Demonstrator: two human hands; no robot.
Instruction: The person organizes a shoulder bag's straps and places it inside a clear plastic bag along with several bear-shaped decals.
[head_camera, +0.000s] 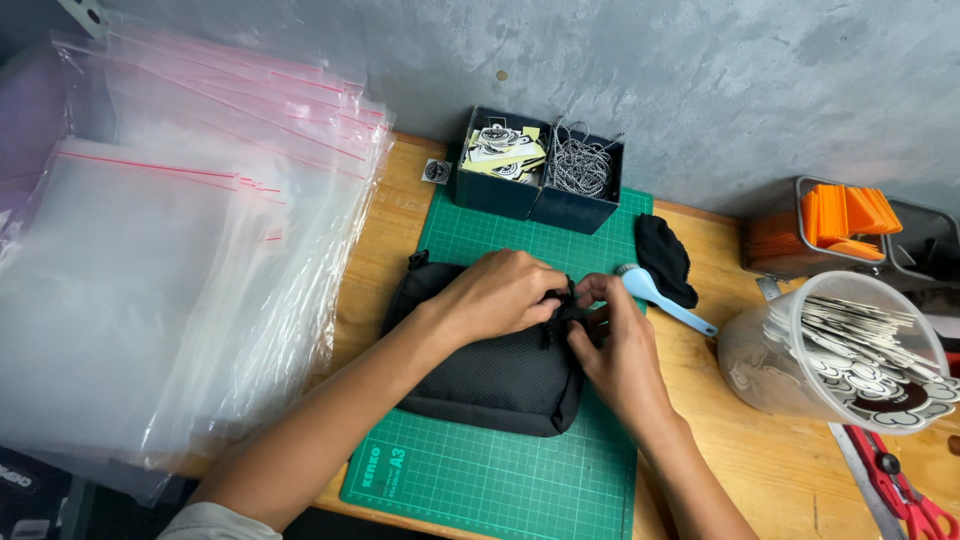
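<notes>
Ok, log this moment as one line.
left hand: on pouch | right hand: pinching pouch's top edge | pouch on green mat | brush beside

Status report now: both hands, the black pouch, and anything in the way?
Left hand and right hand both pinching top edge of black pouch. Pouch flat on green cutting mat. Blue brush close beside, not blocking.

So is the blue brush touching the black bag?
Apart. In the head view, the light blue brush lies right of the black pouch, with a strip of green cutting mat and the right hand between them.
</notes>
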